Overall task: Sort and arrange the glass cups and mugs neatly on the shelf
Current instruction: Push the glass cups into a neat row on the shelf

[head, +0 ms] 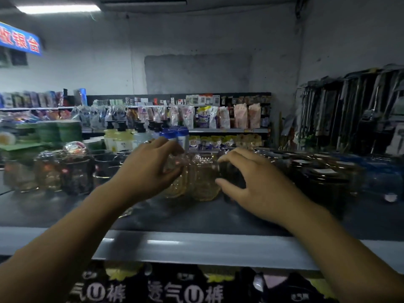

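Note:
Two amber ribbed glass cups stand side by side at the middle of the dark shelf (pixel 175 217). My left hand (pixel 148 169) curls round the left amber cup (pixel 175 182). The right amber cup (pixel 204 180) stands free between my hands. My right hand (pixel 253 182) grips a dark glass cup (pixel 231 173) next to it. More clear and dark glass cups (pixel 74 171) crowd the shelf's left part. Dark mugs with labels (pixel 323 178) fill its right part.
The shelf's pale front lip (pixel 196 248) runs across below my arms, with packaged goods hanging under it. Pump bottles (pixel 118 136) and stacked green plates (pixel 59 132) stand behind the glasses. Farther shelves hold pouches, and long-handled tools hang at the right.

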`<state>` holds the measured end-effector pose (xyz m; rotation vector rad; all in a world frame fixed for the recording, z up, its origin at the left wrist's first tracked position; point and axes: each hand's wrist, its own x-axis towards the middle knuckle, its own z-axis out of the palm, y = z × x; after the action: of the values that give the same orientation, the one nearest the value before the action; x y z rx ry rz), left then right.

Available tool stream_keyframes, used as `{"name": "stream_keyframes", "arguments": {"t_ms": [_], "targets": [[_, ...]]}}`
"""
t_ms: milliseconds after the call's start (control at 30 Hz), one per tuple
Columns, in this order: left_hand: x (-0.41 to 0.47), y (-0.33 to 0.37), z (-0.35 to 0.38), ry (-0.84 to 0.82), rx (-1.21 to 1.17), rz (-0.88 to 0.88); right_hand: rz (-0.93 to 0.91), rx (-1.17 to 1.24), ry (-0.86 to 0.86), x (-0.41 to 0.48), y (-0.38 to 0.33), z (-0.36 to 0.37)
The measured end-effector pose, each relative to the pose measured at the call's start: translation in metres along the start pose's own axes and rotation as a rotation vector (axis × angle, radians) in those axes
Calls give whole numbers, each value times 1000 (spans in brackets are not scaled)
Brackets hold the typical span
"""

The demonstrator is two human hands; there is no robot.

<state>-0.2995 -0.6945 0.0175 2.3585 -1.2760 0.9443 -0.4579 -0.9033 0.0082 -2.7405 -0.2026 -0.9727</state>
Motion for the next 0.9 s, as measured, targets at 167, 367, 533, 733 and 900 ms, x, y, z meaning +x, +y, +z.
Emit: {"name": "stream_keyframes", "arguments": {"t_ms": [167, 367, 533, 733, 900], "targets": [[45, -50, -16, -256, -13, 7, 63, -4, -65, 81, -16, 26], [112, -92, 7, -606, 116, 130, 214, -120, -321, 170, -14, 56], [131, -107, 20, -746, 38, 204, 289, -115, -635, 217, 1, 68], [138, -129, 38, -706, -180, 169, 278, -56, -911, 241, 15, 76], [140, -143, 46, -705, -415, 43, 229, -81, -947, 246, 23, 79]]}}
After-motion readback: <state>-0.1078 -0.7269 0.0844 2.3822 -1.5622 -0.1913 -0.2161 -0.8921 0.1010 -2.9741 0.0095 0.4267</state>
